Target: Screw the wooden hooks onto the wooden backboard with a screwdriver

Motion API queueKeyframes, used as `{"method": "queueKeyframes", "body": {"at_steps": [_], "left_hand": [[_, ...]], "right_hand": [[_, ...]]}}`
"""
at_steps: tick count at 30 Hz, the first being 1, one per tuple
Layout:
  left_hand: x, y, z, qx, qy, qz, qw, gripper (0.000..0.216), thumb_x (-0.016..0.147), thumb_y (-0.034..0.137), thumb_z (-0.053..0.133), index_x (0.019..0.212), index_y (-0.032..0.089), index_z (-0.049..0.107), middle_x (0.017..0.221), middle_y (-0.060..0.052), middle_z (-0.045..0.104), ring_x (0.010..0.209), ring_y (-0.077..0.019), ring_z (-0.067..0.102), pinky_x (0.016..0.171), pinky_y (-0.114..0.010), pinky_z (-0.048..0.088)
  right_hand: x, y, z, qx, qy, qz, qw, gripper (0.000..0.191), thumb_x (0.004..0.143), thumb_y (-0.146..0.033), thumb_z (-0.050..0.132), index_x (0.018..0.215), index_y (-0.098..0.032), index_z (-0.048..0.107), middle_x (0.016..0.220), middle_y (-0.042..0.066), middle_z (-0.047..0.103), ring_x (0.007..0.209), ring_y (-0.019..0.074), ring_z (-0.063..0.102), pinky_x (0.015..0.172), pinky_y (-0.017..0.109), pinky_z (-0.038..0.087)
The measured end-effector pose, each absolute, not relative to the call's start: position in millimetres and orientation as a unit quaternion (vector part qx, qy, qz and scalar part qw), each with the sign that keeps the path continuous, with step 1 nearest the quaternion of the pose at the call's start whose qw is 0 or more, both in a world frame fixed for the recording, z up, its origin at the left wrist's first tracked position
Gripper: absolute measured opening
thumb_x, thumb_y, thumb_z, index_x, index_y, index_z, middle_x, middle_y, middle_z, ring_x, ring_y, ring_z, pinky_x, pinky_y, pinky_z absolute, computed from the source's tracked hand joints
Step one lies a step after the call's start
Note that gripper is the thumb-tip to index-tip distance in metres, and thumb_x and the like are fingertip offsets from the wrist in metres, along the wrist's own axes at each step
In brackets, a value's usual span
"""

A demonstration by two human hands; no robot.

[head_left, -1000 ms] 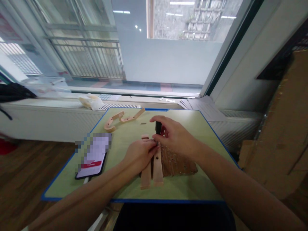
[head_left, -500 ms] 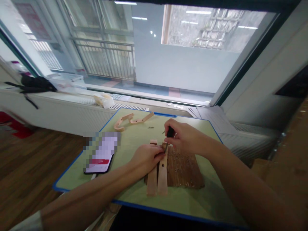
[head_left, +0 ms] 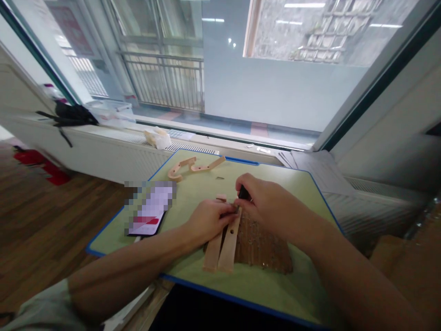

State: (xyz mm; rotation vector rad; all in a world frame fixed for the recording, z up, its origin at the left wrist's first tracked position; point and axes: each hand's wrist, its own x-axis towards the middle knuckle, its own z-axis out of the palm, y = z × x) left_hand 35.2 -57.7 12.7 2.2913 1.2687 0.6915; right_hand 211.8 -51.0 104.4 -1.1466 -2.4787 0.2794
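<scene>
Two light wooden strips (head_left: 223,246) lie side by side on a green table (head_left: 193,197), next to a brown slatted panel (head_left: 262,243). My left hand (head_left: 208,219) rests on the strips' far end and pinches something small there. My right hand (head_left: 268,202) is closed around a small tool with a black handle (head_left: 244,193), its tip at the top of the right strip, which has a round hole. The exact contact point is hidden by my fingers.
A phone (head_left: 149,214) lies at the table's left edge. Two curved wooden pieces (head_left: 193,166) and a small metal part (head_left: 219,178) sit at the far side. A white bag (head_left: 157,137) rests on the windowsill; a dark bag (head_left: 70,115) lies further left.
The view has shifted to the left. My right hand has lowered toward the strip's top, closer to my left hand. The strips and panel stay in place.
</scene>
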Motion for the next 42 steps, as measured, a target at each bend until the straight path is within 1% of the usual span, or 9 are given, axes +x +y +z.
{"method": "queueKeyframes", "body": {"at_steps": [3,8,13,16,21,29,33,36,42], "left_hand": [[36.6,-56.8,13.8,0.825,0.456,0.266,0.202,0.020,0.088,0.031,0.056,0.089,0.023,0.074,0.084,-0.003,0.071,0.084,-0.0167,0.063,0.077,-0.026,0.046],[37.1,-46.7,17.6,0.853,0.405,0.259,0.203,0.019,0.087,0.028,0.057,0.089,0.022,0.075,0.074,-0.001,0.068,0.080,-0.0148,0.060,0.075,-0.024,0.043],[34.9,-42.5,16.9,0.867,0.380,0.267,0.180,0.017,0.084,0.030,0.062,0.089,0.019,0.074,0.062,0.001,0.058,0.072,-0.0136,0.054,0.072,-0.023,0.038],[33.3,-44.7,18.8,0.880,0.369,0.251,0.163,0.021,0.084,0.036,0.062,0.087,0.017,0.071,0.063,0.001,0.056,0.073,-0.0140,0.052,0.069,-0.023,0.036],[31.7,-48.0,21.8,0.882,0.369,0.234,0.175,0.020,0.085,0.036,0.062,0.089,0.017,0.068,0.074,0.000,0.060,0.079,-0.0138,0.055,0.072,-0.023,0.038],[31.6,-48.6,15.3,0.870,0.386,0.239,0.190,0.017,0.087,0.032,0.060,0.088,0.018,0.070,0.080,-0.001,0.068,0.084,-0.0141,0.060,0.078,-0.024,0.043],[31.5,-47.7,11.4,0.864,0.388,0.258,0.193,0.017,0.089,0.029,0.058,0.089,0.019,0.071,0.087,-0.002,0.070,0.087,-0.0141,0.062,0.079,-0.024,0.044],[31.7,-46.8,9.3,0.861,0.387,0.269,0.193,0.016,0.088,0.028,0.058,0.090,0.019,0.072,0.090,-0.002,0.071,0.090,-0.0144,0.063,0.081,-0.024,0.045],[32.9,-46.8,12.1,0.860,0.391,0.260,0.200,0.017,0.089,0.027,0.057,0.095,0.020,0.072,0.086,-0.001,0.071,0.086,-0.0136,0.061,0.079,-0.024,0.045]], "right_hand": [[211.7,-51.6,106.1,-0.419,-0.885,0.085,0.185,0.012,0.084,-0.024,0.056,0.095,-0.019,0.056,0.073,0.004,0.064,0.060,0.0147,0.053,0.055,0.027,0.032],[226.7,-39.0,110.3,-0.367,-0.905,0.104,0.187,0.033,0.089,-0.023,0.045,0.120,-0.017,0.053,0.100,0.011,0.070,0.082,0.0206,0.064,0.071,0.032,0.045],[238.4,-27.8,117.5,-0.294,-0.929,0.054,0.220,0.032,0.091,-0.024,0.044,0.117,-0.021,0.061,0.113,0.008,0.068,0.100,0.0203,0.062,0.085,0.033,0.046],[240.3,-22.3,118.3,-0.295,-0.927,0.039,0.227,0.030,0.091,-0.029,0.048,0.116,-0.022,0.064,0.108,0.006,0.070,0.094,0.0175,0.063,0.080,0.030,0.046],[236.2,-17.3,115.5,-0.345,-0.917,-0.021,0.197,0.028,0.090,-0.039,0.051,0.095,-0.019,0.070,0.089,0.007,0.072,0.080,0.0174,0.063,0.071,0.028,0.043],[239.9,-27.8,117.3,-0.320,-0.930,-0.005,0.182,0.034,0.088,-0.026,0.052,0.120,-0.019,0.061,0.100,0.008,0.071,0.076,0.0147,0.061,0.068,0.026,0.040],[240.4,-28.2,117.6,-0.295,-0.937,0.007,0.187,0.022,0.087,-0.033,0.055,0.099,-0.020,0.068,0.083,0.003,0.070,0.069,0.0127,0.059,0.062,0.024,0.036],[237.1,-28.0,117.9,-0.308,-0.936,-0.008,0.168,0.026,0.087,-0.041,0.056,0.085,-0.018,0.068,0.073,0.002,0.068,0.066,0.0132,0.058,0.059,0.025,0.034],[237.4,-34.9,121.3,-0.326,-0.930,-0.042,0.162,0.031,0.093,-0.035,0.044,0.108,-0.017,0.066,0.096,0.009,0.072,0.084,0.0179,0.064,0.070,0.028,0.041]]}}
